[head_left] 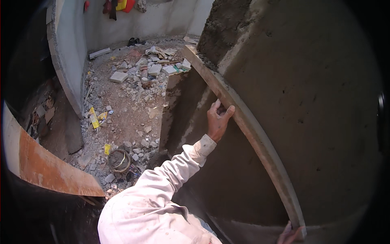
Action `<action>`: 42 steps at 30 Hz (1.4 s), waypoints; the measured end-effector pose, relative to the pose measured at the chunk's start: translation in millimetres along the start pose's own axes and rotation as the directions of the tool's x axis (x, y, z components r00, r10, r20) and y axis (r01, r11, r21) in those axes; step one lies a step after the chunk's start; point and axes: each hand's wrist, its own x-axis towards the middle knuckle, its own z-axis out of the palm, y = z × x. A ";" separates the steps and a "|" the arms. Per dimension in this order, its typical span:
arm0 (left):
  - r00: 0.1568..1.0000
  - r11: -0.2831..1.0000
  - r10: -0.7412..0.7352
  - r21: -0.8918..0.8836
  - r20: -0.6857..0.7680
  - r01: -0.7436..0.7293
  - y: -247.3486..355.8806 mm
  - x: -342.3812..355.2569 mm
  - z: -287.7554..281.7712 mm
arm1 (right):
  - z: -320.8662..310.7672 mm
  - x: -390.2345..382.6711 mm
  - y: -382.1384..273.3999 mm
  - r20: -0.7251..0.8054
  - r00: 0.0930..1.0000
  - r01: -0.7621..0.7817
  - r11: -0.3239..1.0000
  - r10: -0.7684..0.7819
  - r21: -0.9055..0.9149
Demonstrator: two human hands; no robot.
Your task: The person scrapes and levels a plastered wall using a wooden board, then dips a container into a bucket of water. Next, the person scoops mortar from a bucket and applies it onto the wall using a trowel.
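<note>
A long straightedge (248, 130), dusted with grey, runs diagonally across a wall of wet grey plaster (325, 101). My left hand (218, 118) grips it above the middle, fingers and thumb closed on its lower-left edge. My right hand (290, 234), partly cut off at the bottom, holds its lower end. Rough, lumpy mortar (221, 30) shows on the wall behind the straightedge's upper end.
Broken blocks and rubble (142, 73) lie on the ground at left, with a bucket (118, 160) among them. A curved grey wall (67, 69) stands farther left, an orange-faced panel (57, 162) below it. Coloured items (122, 6) hang at the back.
</note>
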 end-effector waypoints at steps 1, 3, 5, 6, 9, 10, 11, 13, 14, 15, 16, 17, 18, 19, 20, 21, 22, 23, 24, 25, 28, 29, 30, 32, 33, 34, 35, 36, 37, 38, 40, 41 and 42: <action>0.999 0.998 0.054 0.018 0.002 -0.054 9.9 10.7 8.9 | 3.3 4.2 1.2 0.001 1.000 0.000 1.000 0.000 0.003; 0.989 0.988 0.146 0.053 0.027 -0.147 29.7 44.0 31.0 | 11.2 10.9 2.3 0.036 0.997 0.075 0.995 -0.073 -0.059; 0.967 0.968 0.242 0.051 0.076 -0.246 57.4 86.8 50.7 | 44.7 6.4 -15.5 0.032 0.998 0.043 0.994 -0.047 0.099; 0.947 0.951 0.305 0.022 0.101 -0.309 74.4 108.0 60.2 | 63.0 4.0 -22.7 0.023 0.999 0.027 0.967 -0.033 0.253; 0.922 0.927 0.365 0.041 0.132 -0.373 110.9 178.1 87.8 | 80.9 21.3 -45.8 0.108 0.993 0.010 0.920 -0.057 0.393; 0.916 0.916 0.379 0.089 0.129 -0.391 118.4 200.7 99.1 | 86.8 27.1 -53.8 0.100 0.993 0.018 0.921 -0.062 0.389; 0.884 0.847 0.460 0.254 0.086 -0.466 133.7 217.8 101.8 | 92.7 38.1 -53.6 0.231 0.972 -0.147 0.846 0.029 0.512; 0.835 0.746 0.550 0.440 0.018 -0.500 154.1 255.2 121.0 | 109.3 38.7 -69.2 0.352 0.934 -0.272 0.749 0.055 0.604; 0.830 0.722 0.557 0.500 -0.013 -0.477 159.1 268.1 128.3 | 116.9 40.1 -73.2 0.508 0.861 -0.362 0.728 0.022 0.583; 0.834 0.733 0.552 0.484 -0.012 -0.478 160.3 267.1 134.6 | 119.9 41.4 -78.1 0.639 0.769 -0.434 0.715 -0.023 0.548; 0.831 0.749 0.556 0.448 -0.023 -0.488 166.1 265.2 134.2 | 117.9 47.2 -76.9 0.638 0.769 -0.434 0.711 -0.028 0.553; 0.830 0.765 0.557 0.411 -0.034 -0.496 169.8 262.1 134.3 | 116.1 54.1 -74.1 0.631 0.776 -0.428 0.715 -0.024 0.553; 0.826 0.760 0.562 0.411 -0.029 -0.503 172.5 261.1 135.7 | 117.6 54.5 -72.5 0.625 0.780 -0.423 0.718 -0.021 0.552; 0.827 0.750 0.559 0.458 -0.056 -0.477 172.2 258.4 138.0 | 116.8 53.2 -71.5 0.606 0.795 -0.402 0.731 -0.020 0.551; 0.827 0.739 0.556 0.504 -0.083 -0.446 170.7 255.4 139.8 | 116.4 52.7 -69.3 0.606 0.795 -0.404 0.727 -0.021 0.555; 0.902 0.816 0.424 0.466 -0.083 -0.341 166.0 251.3 142.4 | 115.6 55.0 -66.9 0.573 0.820 -0.375 0.749 -0.008 0.546; 0.902 0.820 0.425 0.455 -0.075 -0.348 164.0 237.9 148.7 | 112.8 59.9 -66.9 0.536 0.844 -0.336 0.771 -0.008 0.541; 0.917 0.882 0.399 0.269 0.009 -0.387 155.4 219.3 153.4 | 107.1 64.6 -66.8 0.508 0.861 -0.331 0.780 0.019 0.532; 0.916 0.914 0.390 0.083 0.095 -0.398 152.7 200.7 153.2 | 103.0 65.9 -63.5 0.508 0.861 -0.330 0.775 0.013 0.539; 0.911 0.909 0.400 0.082 0.100 -0.408 146.8 195.1 150.6 | 101.2 66.0 -62.1 0.475 0.880 -0.302 0.793 0.018 0.529; 0.893 0.908 0.399 -0.227 0.206 -0.353 123.6 162.4 134.3 | 82.1 60.6 -53.8 0.406 0.914 -0.228 0.853 0.021 0.469; 0.897 0.911 0.375 -0.272 0.235 -0.309 113.2 138.1 125.7 | 67.3 54.4 -45.9 0.361 0.932 -0.177 0.893 0.018 0.413; 0.913 0.920 0.345 -0.270 0.217 -0.283 102.9 118.7 117.1 | 55.0 51.6 -39.5 0.360 0.933 -0.172 0.889 0.008 0.425; 0.939 0.939 0.282 -0.258 0.198 -0.227 82.3 79.8 99.9 | 28.0 48.0 -25.6 0.278 0.960 -0.034 0.976 -0.028 0.216; 0.948 0.949 0.249 -0.245 0.197 -0.198 73.6 60.1 91.3 | 13.6 47.5 -19.8 0.276 0.961 -0.030 0.973 -0.035 0.228; 0.959 0.957 0.236 -0.208 0.155 -0.202 60.2 43.4 82.6 | -0.6 49.3 -14.6 0.209 0.978 -0.050 0.990 0.021 0.133; 0.968 0.964 0.223 -0.171 0.112 -0.202 47.3 30.0 75.7 | -12.3 51.5 -8.4 0.135 0.988 -0.077 0.996 0.071 0.039; 0.967 0.964 0.227 -0.172 0.118 -0.205 38.9 18.1 72.7 | -21.6 52.0 -2.8 0.135 0.989 -0.075 0.996 0.069 0.046; 0.973 0.965 0.206 -0.185 0.103 -0.185 31.5 6.2 71.2 | -31.6 51.0 3.0 -0.022 0.998 -0.060 0.997 0.059 -0.057; 0.979 0.966 0.186 -0.198 0.088 -0.166 25.0 -2.7 70.6 | -39.2 50.2 9.7 -0.176 0.984 -0.061 0.985 0.033 -0.161; 0.976 0.965 0.206 -0.179 0.064 -0.192 21.4 -18.8 79.2 | -44.6 48.1 31.9 -0.255 0.963 0.053 0.987 -0.090 -0.149; 0.973 0.963 0.227 -0.157 0.035 -0.219 20.1 -25.3 83.6 | -48.0 47.7 38.5 -0.317 0.925 0.074 0.918 -0.210 -0.391; 0.973 0.963 0.228 -0.156 0.039 -0.219 17.0 -30.2 84.6 | -48.3 45.7 47.1 -0.343 0.878 0.064 0.792 -0.334 -0.607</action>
